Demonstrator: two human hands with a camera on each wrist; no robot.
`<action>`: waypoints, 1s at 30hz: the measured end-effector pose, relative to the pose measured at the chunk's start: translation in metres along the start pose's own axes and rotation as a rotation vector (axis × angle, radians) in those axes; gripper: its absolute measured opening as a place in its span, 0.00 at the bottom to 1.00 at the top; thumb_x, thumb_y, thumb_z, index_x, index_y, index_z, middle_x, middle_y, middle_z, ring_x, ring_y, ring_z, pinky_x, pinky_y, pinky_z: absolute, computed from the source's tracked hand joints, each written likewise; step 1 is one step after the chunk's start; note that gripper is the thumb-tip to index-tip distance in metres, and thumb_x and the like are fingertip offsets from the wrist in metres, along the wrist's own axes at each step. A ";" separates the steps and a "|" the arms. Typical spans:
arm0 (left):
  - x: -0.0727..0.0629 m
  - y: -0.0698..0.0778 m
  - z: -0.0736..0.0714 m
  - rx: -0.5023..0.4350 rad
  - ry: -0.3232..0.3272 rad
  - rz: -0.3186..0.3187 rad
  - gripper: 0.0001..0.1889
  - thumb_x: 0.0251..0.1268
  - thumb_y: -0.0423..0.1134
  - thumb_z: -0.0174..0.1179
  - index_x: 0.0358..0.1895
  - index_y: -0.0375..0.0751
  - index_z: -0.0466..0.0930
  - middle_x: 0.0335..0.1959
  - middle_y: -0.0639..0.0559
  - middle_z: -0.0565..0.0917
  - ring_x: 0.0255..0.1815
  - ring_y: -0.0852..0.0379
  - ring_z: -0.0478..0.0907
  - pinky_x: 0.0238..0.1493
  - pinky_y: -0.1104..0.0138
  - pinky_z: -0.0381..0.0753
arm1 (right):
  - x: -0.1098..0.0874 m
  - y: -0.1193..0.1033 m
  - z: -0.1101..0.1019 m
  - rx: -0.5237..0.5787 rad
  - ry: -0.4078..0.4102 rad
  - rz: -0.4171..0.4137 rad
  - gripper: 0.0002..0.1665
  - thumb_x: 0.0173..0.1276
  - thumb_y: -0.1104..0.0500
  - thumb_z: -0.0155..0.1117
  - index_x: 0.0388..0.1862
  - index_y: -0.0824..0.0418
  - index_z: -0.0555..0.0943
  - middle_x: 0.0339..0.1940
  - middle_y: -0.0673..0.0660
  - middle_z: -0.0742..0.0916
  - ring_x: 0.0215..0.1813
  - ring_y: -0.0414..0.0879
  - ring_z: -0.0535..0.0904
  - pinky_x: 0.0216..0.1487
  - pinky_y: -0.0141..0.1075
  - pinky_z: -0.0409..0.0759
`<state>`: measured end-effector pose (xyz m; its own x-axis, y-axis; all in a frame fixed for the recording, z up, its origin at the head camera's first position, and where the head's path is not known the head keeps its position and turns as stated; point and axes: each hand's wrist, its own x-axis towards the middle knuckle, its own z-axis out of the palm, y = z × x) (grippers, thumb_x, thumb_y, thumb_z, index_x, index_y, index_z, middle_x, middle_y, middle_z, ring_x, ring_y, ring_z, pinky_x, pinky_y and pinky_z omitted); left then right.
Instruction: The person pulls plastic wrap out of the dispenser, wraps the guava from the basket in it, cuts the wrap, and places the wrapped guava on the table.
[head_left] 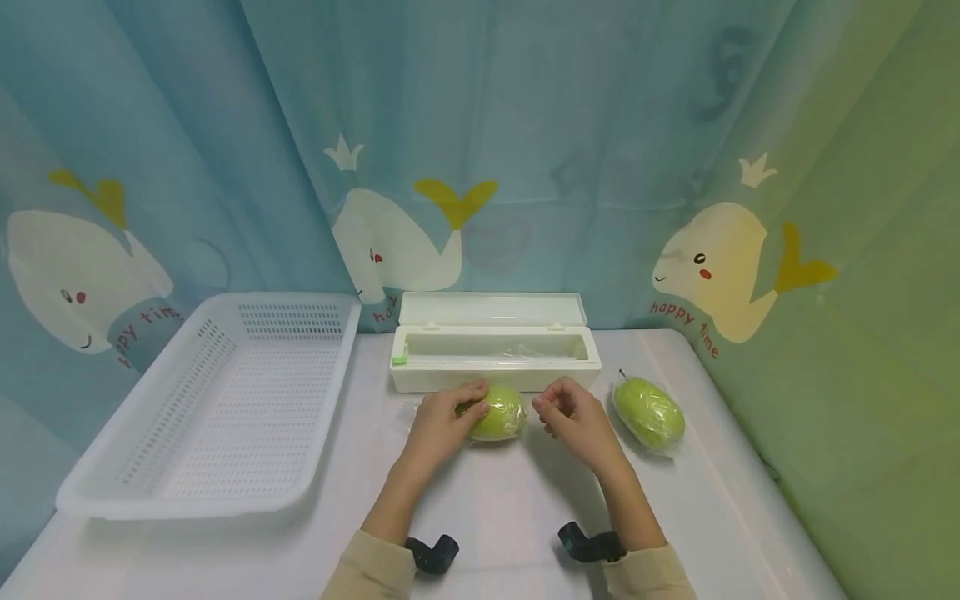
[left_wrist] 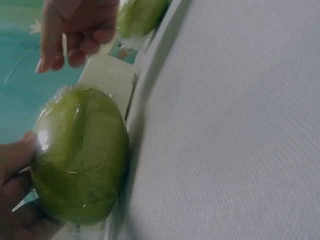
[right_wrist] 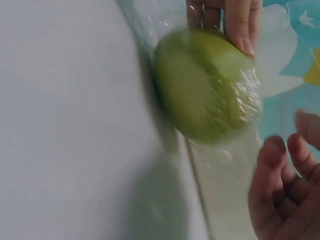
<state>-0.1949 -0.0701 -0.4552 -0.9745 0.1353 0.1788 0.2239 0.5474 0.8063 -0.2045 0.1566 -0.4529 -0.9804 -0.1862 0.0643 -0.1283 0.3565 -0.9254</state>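
Observation:
A green pear wrapped in clear cling film lies on the white table in front of the dispenser box. My left hand grips its left end, thumb and fingers on the film; a loose bit of film sticks out past that hand. Just off the pear's right end, my right hand hovers with loosely bent fingers and nothing between them. In the right wrist view the film is wrinkled and shiny over the pear. Farther right lies a second wrapped pear, its stem pointing up and back.
A white cling film box stands behind the hands, lid raised, with a green slider at its left end. To the left is a white plastic basket with slotted walls. A whale-print curtain hangs behind the table.

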 end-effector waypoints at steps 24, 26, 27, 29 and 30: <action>0.002 -0.004 0.000 -0.010 0.011 0.017 0.19 0.67 0.44 0.64 0.57 0.41 0.83 0.62 0.53 0.80 0.67 0.50 0.75 0.71 0.54 0.68 | 0.005 0.004 0.015 0.032 0.046 0.172 0.14 0.71 0.59 0.62 0.43 0.69 0.87 0.35 0.59 0.90 0.36 0.42 0.84 0.39 0.33 0.84; 0.003 -0.004 0.001 0.002 0.020 0.026 0.19 0.66 0.44 0.64 0.57 0.40 0.83 0.62 0.52 0.81 0.67 0.50 0.75 0.70 0.54 0.69 | 0.004 0.000 0.016 0.007 0.044 0.176 0.15 0.70 0.57 0.64 0.47 0.67 0.87 0.36 0.58 0.90 0.36 0.42 0.85 0.40 0.34 0.85; 0.003 -0.004 0.002 0.009 0.022 0.031 0.19 0.66 0.44 0.64 0.57 0.40 0.84 0.62 0.52 0.81 0.66 0.50 0.76 0.70 0.54 0.70 | 0.002 -0.002 0.015 -0.017 0.032 0.174 0.17 0.70 0.56 0.64 0.51 0.66 0.86 0.37 0.59 0.90 0.36 0.44 0.85 0.39 0.36 0.85; 0.003 -0.004 0.003 0.029 0.022 0.049 0.19 0.66 0.44 0.64 0.56 0.41 0.84 0.61 0.52 0.81 0.66 0.50 0.76 0.69 0.54 0.70 | -0.001 -0.006 0.013 -0.103 0.003 0.154 0.25 0.69 0.52 0.65 0.61 0.63 0.81 0.45 0.60 0.90 0.42 0.49 0.87 0.43 0.41 0.86; 0.003 -0.004 0.004 0.037 0.019 0.062 0.19 0.66 0.44 0.64 0.56 0.41 0.84 0.61 0.52 0.82 0.66 0.50 0.76 0.69 0.53 0.71 | -0.003 -0.009 0.012 -0.166 -0.014 0.131 0.31 0.68 0.50 0.67 0.66 0.62 0.77 0.51 0.62 0.88 0.47 0.53 0.86 0.47 0.45 0.85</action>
<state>-0.1985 -0.0690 -0.4604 -0.9586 0.1547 0.2390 0.2842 0.5684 0.7721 -0.1987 0.1427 -0.4492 -0.9883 -0.1407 -0.0588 -0.0240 0.5245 -0.8511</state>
